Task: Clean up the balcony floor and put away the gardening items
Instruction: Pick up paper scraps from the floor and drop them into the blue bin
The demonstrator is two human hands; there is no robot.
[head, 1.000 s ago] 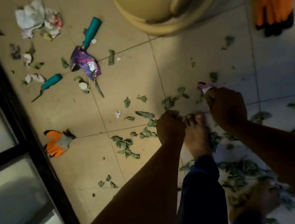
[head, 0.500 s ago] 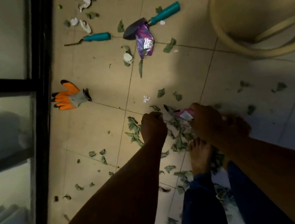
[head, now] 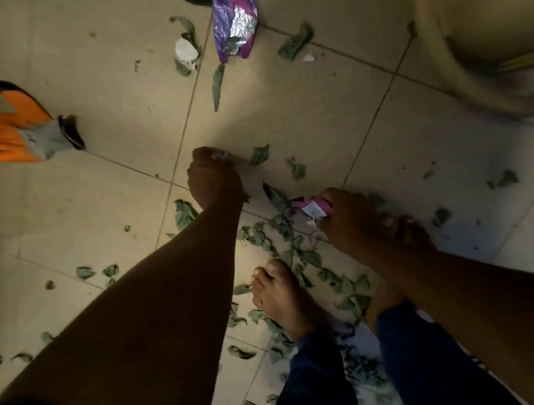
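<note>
Fingers of the left hand (head: 214, 178) curl at the floor (head: 298, 115) on a small pale scrap; what exactly, unclear. Right hand (head: 350, 218) grips a pink wrapper (head: 312, 208) amid green leaf scraps (head: 284, 237). Nearby: orange glove (head: 19, 134) by the dark door frame, purple foil packet (head: 233, 18), beige tub (head: 486, 17) cut off at right. Teal tool handles clipped by the top edge. Bare feet stand among the leaves.

Both arms reach down. The left hand (head: 214, 178) is curled, seemingly pinching something small; the right hand (head: 350, 218) is curled too, fingers hidden beneath.
</note>
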